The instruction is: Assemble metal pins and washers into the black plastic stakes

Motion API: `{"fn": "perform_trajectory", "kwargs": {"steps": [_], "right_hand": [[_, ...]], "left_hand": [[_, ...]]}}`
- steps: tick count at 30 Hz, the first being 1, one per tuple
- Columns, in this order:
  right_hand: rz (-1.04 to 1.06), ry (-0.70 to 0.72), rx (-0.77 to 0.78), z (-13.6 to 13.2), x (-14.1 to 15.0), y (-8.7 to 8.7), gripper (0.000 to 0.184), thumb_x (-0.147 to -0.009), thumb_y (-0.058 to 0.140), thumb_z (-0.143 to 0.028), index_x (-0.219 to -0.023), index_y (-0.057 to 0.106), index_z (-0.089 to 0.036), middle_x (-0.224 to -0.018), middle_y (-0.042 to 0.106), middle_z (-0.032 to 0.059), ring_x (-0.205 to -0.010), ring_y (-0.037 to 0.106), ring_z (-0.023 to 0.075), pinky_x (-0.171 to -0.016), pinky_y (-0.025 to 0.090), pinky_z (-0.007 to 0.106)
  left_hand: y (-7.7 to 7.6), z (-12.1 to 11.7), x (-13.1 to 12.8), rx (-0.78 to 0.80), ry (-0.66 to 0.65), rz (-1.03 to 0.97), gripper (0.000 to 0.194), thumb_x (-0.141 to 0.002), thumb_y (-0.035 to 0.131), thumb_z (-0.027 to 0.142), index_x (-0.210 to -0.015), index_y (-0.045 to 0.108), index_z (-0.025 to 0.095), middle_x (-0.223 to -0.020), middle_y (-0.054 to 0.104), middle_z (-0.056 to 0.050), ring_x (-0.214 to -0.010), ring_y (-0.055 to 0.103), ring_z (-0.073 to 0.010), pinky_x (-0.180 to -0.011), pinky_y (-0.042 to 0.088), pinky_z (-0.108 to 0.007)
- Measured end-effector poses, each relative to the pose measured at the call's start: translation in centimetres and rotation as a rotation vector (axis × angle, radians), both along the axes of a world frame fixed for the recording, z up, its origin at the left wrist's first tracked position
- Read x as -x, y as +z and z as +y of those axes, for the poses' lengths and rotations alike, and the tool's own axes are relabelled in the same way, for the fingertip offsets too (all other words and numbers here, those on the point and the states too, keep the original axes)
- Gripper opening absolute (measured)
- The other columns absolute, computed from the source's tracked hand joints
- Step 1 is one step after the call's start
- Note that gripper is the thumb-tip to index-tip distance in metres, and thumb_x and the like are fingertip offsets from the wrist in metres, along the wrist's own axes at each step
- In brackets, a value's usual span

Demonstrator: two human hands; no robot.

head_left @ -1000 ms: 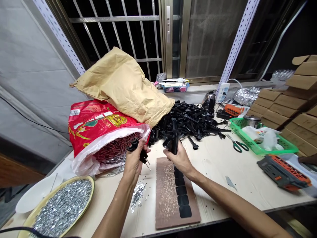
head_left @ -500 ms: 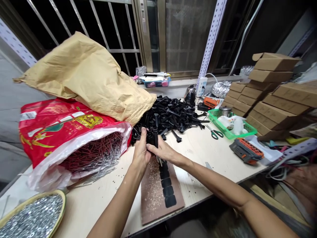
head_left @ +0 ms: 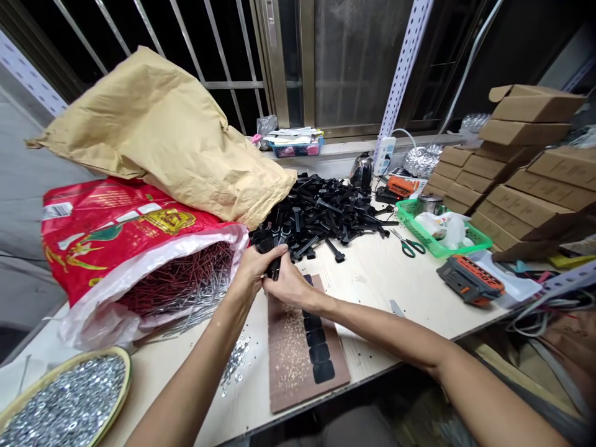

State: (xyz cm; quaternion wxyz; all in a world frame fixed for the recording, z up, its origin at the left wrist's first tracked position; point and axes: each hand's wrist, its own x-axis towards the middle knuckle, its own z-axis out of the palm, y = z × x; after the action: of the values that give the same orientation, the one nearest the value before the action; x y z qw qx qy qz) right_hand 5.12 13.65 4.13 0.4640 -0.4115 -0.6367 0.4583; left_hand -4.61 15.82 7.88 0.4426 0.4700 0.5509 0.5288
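Observation:
My left hand (head_left: 255,267) is closed around a bunch of black plastic parts (head_left: 274,245). My right hand (head_left: 292,288) presses up against the left one, its fingers closed on the lower end of the same bunch; the fingertips are partly hidden. Just behind the hands lies a heap of loose black plastic parts (head_left: 330,208). Below them on the table is a brown board (head_left: 286,394), strewn with pale crumbs, with a row of black square pads (head_left: 320,354) along its right side. Small metal washers (head_left: 235,363) are scattered left of the board.
A red sack (head_left: 97,230) spills long thin nails (head_left: 181,279) at left, under a tan paper sack (head_left: 158,130). A bowl of washers (head_left: 65,397) stands front left. To the right are scissors (head_left: 410,245), a green basket (head_left: 470,247), a battery pack (head_left: 470,279) and cardboard boxes (head_left: 521,211).
My hands were apart, each with black parts; they came together and shifted slightly left, right hand now lower on the bunch. The view swung right.

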Motion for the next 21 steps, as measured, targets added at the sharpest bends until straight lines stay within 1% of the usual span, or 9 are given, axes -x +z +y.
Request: {"fn": "perform_trajectory", "kwargs": {"steps": [2, 4, 7, 9, 10, 13, 15, 18, 21], "right_hand": [[-0.001, 0.136, 0.097, 0.4, -0.6, -0.5, 0.072, -0.063, 0.072, -0.025, -0.127, 0.041, -0.017, -0.090, 0.062, 0.0027, -0.070, 0.061, 0.0157, -0.061, 0.052, 0.028], [-0.016, 0.175, 0.222, 1.4, -2.4, -1.0, 0.080, -0.062, 0.075, -0.030, -0.132, 0.038, -0.017, -0.094, 0.061, 0.0036, -0.068, 0.061, 0.0145, -0.058, 0.052, 0.027], [-0.054, -0.083, 0.251, 3.3, -6.3, -1.7, 0.075, -0.069, 0.068, -0.031, -0.135, 0.036, -0.016, -0.098, 0.061, 0.0046, -0.067, 0.062, 0.0125, -0.059, 0.051, 0.026], [-0.072, -0.239, 0.186, 4.2, -8.8, -1.9, 0.064, -0.074, 0.061, -0.029, -0.133, 0.039, -0.015, -0.095, 0.061, 0.0035, -0.067, 0.063, 0.0117, -0.061, 0.051, 0.025], [-0.083, -0.270, 0.167, 4.5, -9.8, -2.0, 0.060, -0.076, 0.059, -0.028, -0.131, 0.041, -0.014, -0.093, 0.061, 0.0027, -0.067, 0.063, 0.0116, -0.061, 0.051, 0.025], [-0.113, -0.271, 0.152, 4.5, -11.6, -2.0, 0.052, -0.077, 0.057, -0.028, -0.126, 0.046, -0.015, -0.091, 0.061, 0.0014, -0.063, 0.063, 0.0106, -0.059, 0.051, 0.024], [-0.132, -0.273, 0.141, 4.1, -12.0, -2.1, 0.051, -0.077, 0.056, -0.029, -0.125, 0.047, -0.016, -0.094, 0.060, 0.0018, -0.059, 0.062, 0.0095, -0.056, 0.050, 0.023], [-0.143, -0.290, 0.115, 3.7, -11.7, -2.3, 0.049, -0.078, 0.055, -0.031, -0.124, 0.047, -0.016, -0.097, 0.060, 0.0025, -0.055, 0.061, 0.0081, -0.050, 0.047, 0.021], [-0.105, -0.313, 0.087, 3.6, -11.3, -2.3, 0.046, -0.078, 0.054, -0.032, -0.121, 0.049, -0.016, -0.094, 0.060, 0.0012, -0.053, 0.058, 0.0067, -0.047, 0.045, 0.019]], "left_hand": [[-0.6, 1.1, 1.0, -0.072, -0.041, 0.281, 0.045, -0.059, 0.075, 0.044, -0.089, 0.064, 0.013, -0.080, 0.069, -0.007, -0.070, 0.064, -0.0204, -0.063, 0.049, -0.030], [-1.5, 2.1, 1.9, -0.128, -0.087, 0.543, 0.040, -0.061, 0.072, 0.045, -0.085, 0.064, 0.014, -0.075, 0.068, -0.007, -0.069, 0.063, -0.0230, -0.062, 0.047, -0.031], [-3.3, 3.0, 2.2, -0.145, -0.162, 0.706, 0.030, -0.058, 0.075, 0.039, -0.078, 0.065, 0.019, -0.070, 0.066, -0.005, -0.071, 0.062, -0.0261, -0.065, 0.044, -0.033], [-4.8, 3.1, 1.7, -0.175, -0.246, 0.756, 0.028, -0.060, 0.074, 0.035, -0.083, 0.067, 0.023, -0.077, 0.067, -0.005, -0.079, 0.062, -0.0269, -0.072, 0.044, -0.034], [-5.6, 3.2, 1.2, -0.195, -0.279, 0.772, 0.029, -0.062, 0.073, 0.033, -0.089, 0.067, 0.024, -0.084, 0.067, -0.006, -0.085, 0.061, -0.0271, -0.077, 0.044, -0.034], [-7.6, 3.4, 0.0, -0.245, -0.295, 0.813, 0.047, -0.065, 0.072, 0.033, -0.110, 0.063, 0.022, -0.106, 0.060, -0.010, -0.102, 0.052, -0.0293, -0.090, 0.040, -0.040], [-8.5, 3.5, -0.4, -0.254, -0.274, 0.841, 0.063, -0.063, 0.074, 0.036, -0.121, 0.056, 0.019, -0.111, 0.053, -0.012, -0.107, 0.045, -0.0318, -0.093, 0.038, -0.044], [-9.0, 3.8, -0.3, -0.238, -0.271, 0.873, 0.087, -0.056, 0.078, 0.046, -0.132, 0.047, 0.017, -0.110, 0.048, -0.012, -0.107, 0.041, -0.0334, -0.094, 0.036, -0.047], [-8.7, 4.2, 0.5, -0.192, -0.292, 0.893, 0.102, -0.048, 0.080, 0.055, -0.135, 0.046, 0.016, -0.108, 0.047, -0.012, -0.105, 0.042, -0.0340, -0.095, 0.035, -0.050]]}}
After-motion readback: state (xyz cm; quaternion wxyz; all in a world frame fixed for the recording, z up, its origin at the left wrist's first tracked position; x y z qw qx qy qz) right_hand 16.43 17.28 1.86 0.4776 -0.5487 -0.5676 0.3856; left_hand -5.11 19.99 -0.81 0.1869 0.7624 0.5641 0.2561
